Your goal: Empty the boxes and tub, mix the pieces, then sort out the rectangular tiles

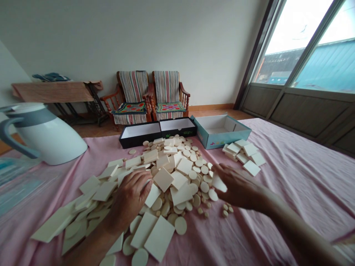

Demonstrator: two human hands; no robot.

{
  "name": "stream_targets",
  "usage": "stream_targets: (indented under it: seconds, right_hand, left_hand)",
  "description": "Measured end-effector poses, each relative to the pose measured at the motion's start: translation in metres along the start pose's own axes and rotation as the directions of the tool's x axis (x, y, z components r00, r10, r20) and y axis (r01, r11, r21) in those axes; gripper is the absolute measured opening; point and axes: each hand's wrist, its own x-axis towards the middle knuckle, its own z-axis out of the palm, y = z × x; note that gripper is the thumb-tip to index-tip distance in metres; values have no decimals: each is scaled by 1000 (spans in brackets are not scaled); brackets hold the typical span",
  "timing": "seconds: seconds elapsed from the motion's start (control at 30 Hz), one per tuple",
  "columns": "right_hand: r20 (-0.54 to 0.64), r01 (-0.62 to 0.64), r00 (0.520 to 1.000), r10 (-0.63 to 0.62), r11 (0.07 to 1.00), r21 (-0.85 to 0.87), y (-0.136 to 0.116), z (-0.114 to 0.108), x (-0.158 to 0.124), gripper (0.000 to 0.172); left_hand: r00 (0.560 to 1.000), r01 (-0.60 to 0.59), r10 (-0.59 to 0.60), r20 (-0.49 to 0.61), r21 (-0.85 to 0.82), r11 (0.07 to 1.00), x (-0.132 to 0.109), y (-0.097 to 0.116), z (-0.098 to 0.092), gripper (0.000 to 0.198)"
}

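Observation:
A large heap of cream-coloured flat pieces, squares, rectangles and round discs, covers the middle of the pink cloth. My left hand rests over the left side of the heap, fingers curled and thumb close to them; what lies inside is hidden. At the heap's right edge, my right hand grips a pale square tile between thumb and fingers. A separate small pile of square tiles lies beyond that hand. Several tiny round pegs sit just below it.
Behind the heap stand a black two-part box and a light-blue open box. A white and grey jug and clear plastic bags are at left. Two wooden armchairs stand by the wall; a window is at right.

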Motion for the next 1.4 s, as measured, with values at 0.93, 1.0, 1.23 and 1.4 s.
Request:
stream_targets:
  seconds: [0.93, 1.0, 1.23, 1.4]
  right_hand:
    - [-138, 140, 983, -121, 980, 141, -49, 22, 79, 44]
    - [-158, 112, 984, -85, 978, 173, -51, 29, 82, 42]
    - [-227, -45, 971, 70, 993, 112, -11, 16, 78, 49]
    - [-263, -422, 888, 376, 895, -145, 35, -6, 66, 45]
  left_hand:
    - [999, 32, -31, 29, -19, 999, 0, 4, -4, 16]
    - [999, 31, -30, 36, -19, 999, 0, 4, -4, 16]
    - [999, 33, -33, 31, -15, 999, 0, 5, -4, 15]
    - [999, 30, -30, 29, -15, 999, 1, 5, -4, 15]
